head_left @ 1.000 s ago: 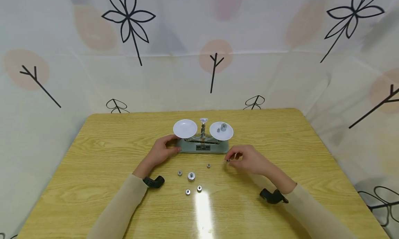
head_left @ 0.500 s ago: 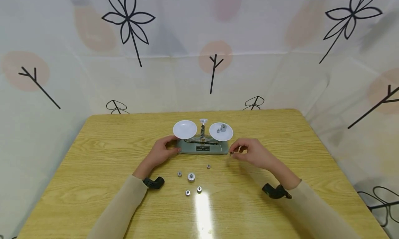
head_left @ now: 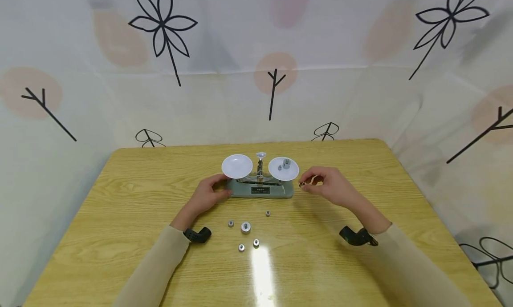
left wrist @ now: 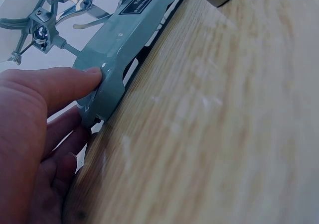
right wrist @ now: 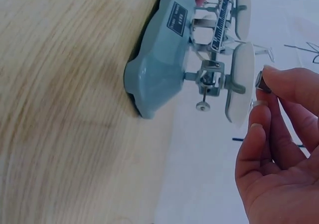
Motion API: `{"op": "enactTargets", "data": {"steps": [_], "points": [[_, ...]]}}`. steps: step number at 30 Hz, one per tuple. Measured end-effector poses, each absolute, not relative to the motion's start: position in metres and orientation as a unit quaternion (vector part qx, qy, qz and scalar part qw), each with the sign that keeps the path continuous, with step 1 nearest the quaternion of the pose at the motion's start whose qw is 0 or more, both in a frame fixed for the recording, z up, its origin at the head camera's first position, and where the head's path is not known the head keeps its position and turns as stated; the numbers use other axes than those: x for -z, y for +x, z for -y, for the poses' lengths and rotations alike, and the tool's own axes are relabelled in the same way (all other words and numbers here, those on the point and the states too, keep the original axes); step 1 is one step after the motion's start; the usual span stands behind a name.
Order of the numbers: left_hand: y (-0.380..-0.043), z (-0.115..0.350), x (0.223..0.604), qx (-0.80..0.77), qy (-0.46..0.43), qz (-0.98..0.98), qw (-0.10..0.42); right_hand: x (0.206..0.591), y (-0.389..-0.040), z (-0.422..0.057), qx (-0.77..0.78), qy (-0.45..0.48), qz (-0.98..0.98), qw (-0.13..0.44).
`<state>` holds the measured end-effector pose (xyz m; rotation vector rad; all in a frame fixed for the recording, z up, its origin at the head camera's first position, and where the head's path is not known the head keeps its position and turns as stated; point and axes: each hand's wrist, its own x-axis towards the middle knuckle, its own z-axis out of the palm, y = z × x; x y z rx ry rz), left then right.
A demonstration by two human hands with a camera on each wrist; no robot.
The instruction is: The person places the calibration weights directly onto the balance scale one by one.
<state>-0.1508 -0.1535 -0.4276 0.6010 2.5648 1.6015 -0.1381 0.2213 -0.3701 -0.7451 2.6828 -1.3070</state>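
A green balance scale (head_left: 240, 190) with two white pans stands near the middle of the table. My left hand (head_left: 206, 195) holds the left end of its base, thumb on the front and fingers behind, as the left wrist view shows. Between thumb and fingertips my right hand (head_left: 330, 185) pinches a small metal weight (right wrist: 262, 82), just off the right pan (head_left: 276, 174). A larger weight (head_left: 286, 164) and a smaller weight (head_left: 279, 167) sit in that pan. The left pan (head_left: 237, 166) bears nothing.
In front of the scale, several metal weights are scattered on the wooden table (head_left: 140, 200); the largest weight (head_left: 246, 228) stands among them. A patterned white cloth (head_left: 224, 102) hangs behind the table's far edge.
My right hand has risen from near the table by the scale's right front corner, up and rightward to beside the right pan, carrying the small weight. My left hand has stayed in place.
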Motion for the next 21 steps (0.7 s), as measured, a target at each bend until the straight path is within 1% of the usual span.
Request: {"op": "enactTargets", "data": {"steps": [13, 21], "points": [[-0.15, 0.153, 0.427, -0.517, 0.194, -0.833, 0.029, 0.359, -0.152, -0.218, 0.414, -0.232, -0.88, 0.023], [-0.15, 0.154, 0.428, -0.52, 0.194, -0.831, 0.03, 0.357, -0.161, -0.216, 0.397, -0.227, -0.889, 0.028]]}}
